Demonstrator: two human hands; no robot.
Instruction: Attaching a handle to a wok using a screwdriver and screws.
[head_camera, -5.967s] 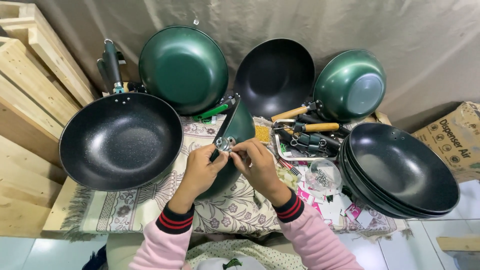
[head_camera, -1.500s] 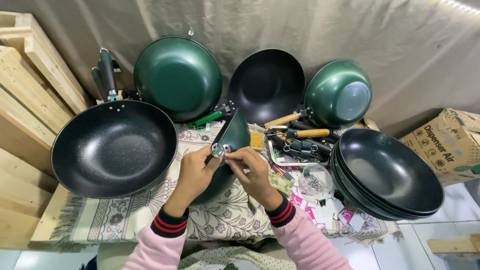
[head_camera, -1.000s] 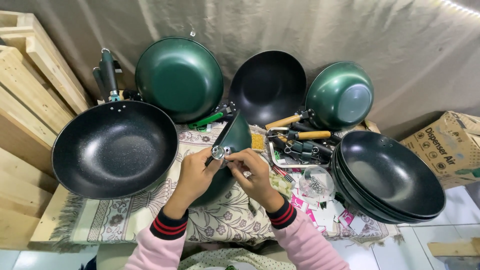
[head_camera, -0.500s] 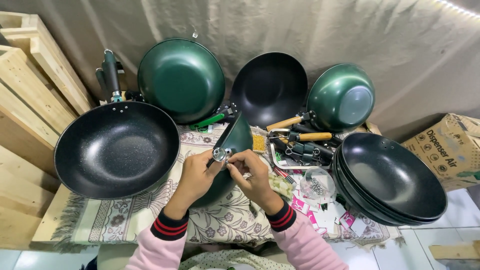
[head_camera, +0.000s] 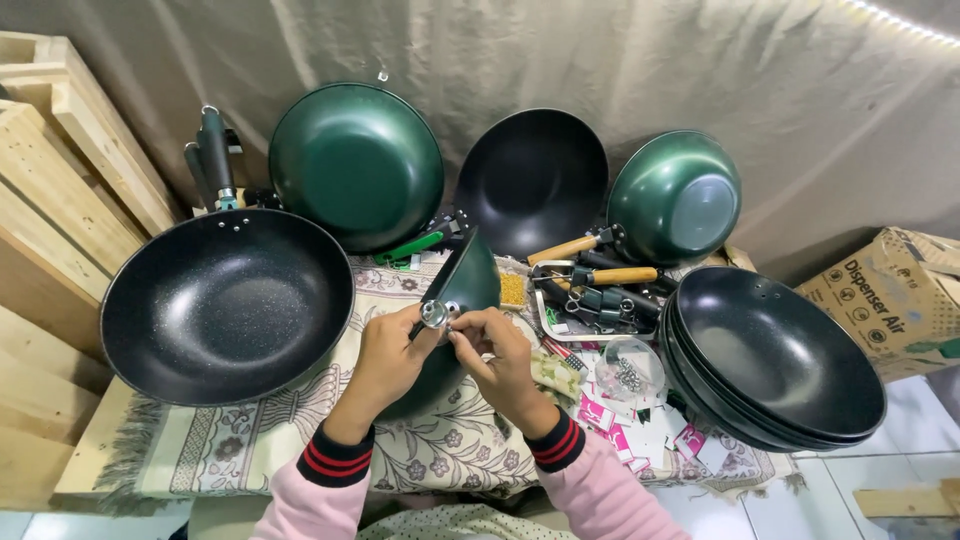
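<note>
Beige cloth backdrop (head_camera: 560, 60) behind, patterned mat (head_camera: 250, 450) over a wooden bench, wood planks (head_camera: 60, 180) stacked at left. Big black wok (head_camera: 228, 305) sits left on the mat w/ dark handle (head_camera: 214, 155) pointing up. Green wok (head_camera: 356, 165) leans bottom-out on the cloth, a black wok (head_camera: 532, 180) beside it, then a smaller green wok (head_camera: 675, 197) at right. Stack of black woks (head_camera: 775, 355) at right edge of mat, cardboard box (head_camera: 890, 295) past it. Between center and stack: wood-grip handles (head_camera: 600, 265), metal tray (head_camera: 590, 320) of parts, clear lid w/ screws (head_camera: 628, 370), pink cards (head_camera: 625, 430).

Green pan (head_camera: 470, 285) stands on edge at mat center, tilted, rim toward the person, mostly blocked by both hands. Left hand (head_camera: 385, 360) grips its lower rim, thumb + fingers pinched on a small metal fitting (head_camera: 435, 314) at the rim. Right hand (head_camera: 500, 355) just beside, fingertips closed on the same fitting, touching left thumb. Both wrists bent inward, pink sleeves w/ striped cuffs (head_camera: 335, 465).
</note>
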